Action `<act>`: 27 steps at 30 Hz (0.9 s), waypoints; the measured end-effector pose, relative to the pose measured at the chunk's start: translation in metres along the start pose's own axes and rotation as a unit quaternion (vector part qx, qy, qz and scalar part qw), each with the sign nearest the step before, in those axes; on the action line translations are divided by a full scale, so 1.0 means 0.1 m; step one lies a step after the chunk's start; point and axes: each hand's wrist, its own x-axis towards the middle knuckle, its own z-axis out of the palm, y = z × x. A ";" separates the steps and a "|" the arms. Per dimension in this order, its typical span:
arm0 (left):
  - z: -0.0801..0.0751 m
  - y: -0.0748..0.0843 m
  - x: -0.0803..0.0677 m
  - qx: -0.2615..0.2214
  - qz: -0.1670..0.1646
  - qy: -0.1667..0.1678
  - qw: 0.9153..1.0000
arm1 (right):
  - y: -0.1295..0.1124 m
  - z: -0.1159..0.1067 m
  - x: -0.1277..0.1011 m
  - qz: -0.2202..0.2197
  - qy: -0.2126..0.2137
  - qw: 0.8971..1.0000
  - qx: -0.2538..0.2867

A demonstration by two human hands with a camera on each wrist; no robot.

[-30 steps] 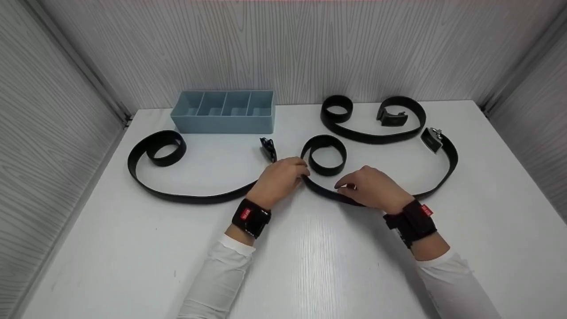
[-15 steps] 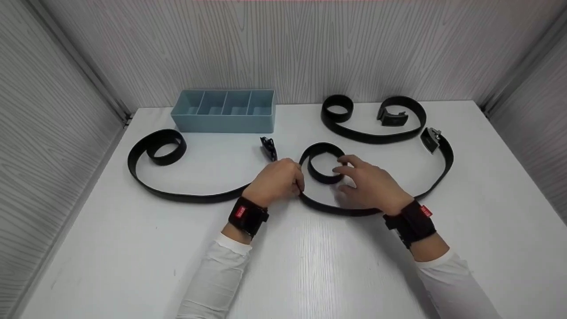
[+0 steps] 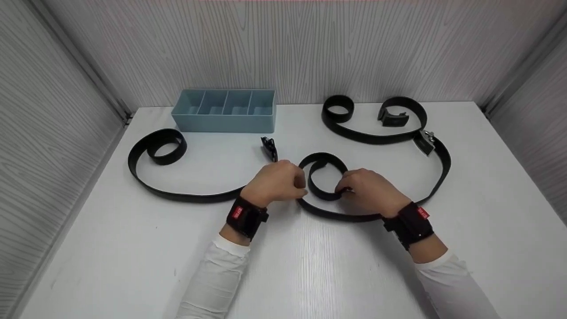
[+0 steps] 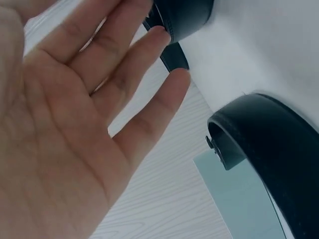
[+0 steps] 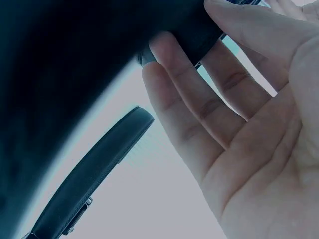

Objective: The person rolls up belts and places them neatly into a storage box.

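Note:
A black belt (image 3: 341, 217) lies on its edge in front of me, its tail wound into a coil and its buckle (image 3: 424, 144) at the back right. My right hand (image 3: 370, 190) pinches the coil's near right side; the right wrist view has thumb and fingers about the dark strap (image 5: 199, 35). At the belt's left curve is my left hand (image 3: 277, 181), its fingertips right beside the strap. Its fingers stretch out loosely in the left wrist view, overlapping a dark strap (image 4: 187, 17); the thumb tip is out of that view.
A second belt (image 3: 195, 198) curves away left behind my left hand, its buckle (image 3: 269, 148) sticking up past the knuckles. Another belt (image 3: 376, 138) lies at the back right, touching distance from the nearer buckle. A blue divided box (image 3: 223, 124) stands against the back wall.
The coil has come toward me and its buckle has shifted left. My right hand has moved from the strap to pinch the coil. The left hand has eased slightly left, its fingers loosening.

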 end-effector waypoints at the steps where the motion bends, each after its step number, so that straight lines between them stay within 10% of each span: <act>1: 0.01 0.01 0.01 0.004 -0.004 0.004 1.000 | -0.01 0.00 0.00 -0.003 -0.001 1.000 0.004; 12: 0.20 0.04 0.09 0.092 0.020 0.026 0.995 | -0.05 -0.02 0.01 -0.012 -0.017 1.000 0.023; 20: 0.21 0.02 0.11 0.111 0.037 0.045 0.992 | -0.03 -0.02 0.01 0.085 0.043 0.995 -0.035; 27: 0.21 0.07 0.11 0.076 0.049 0.046 0.995 | -0.01 0.00 0.02 0.149 0.016 0.988 -0.049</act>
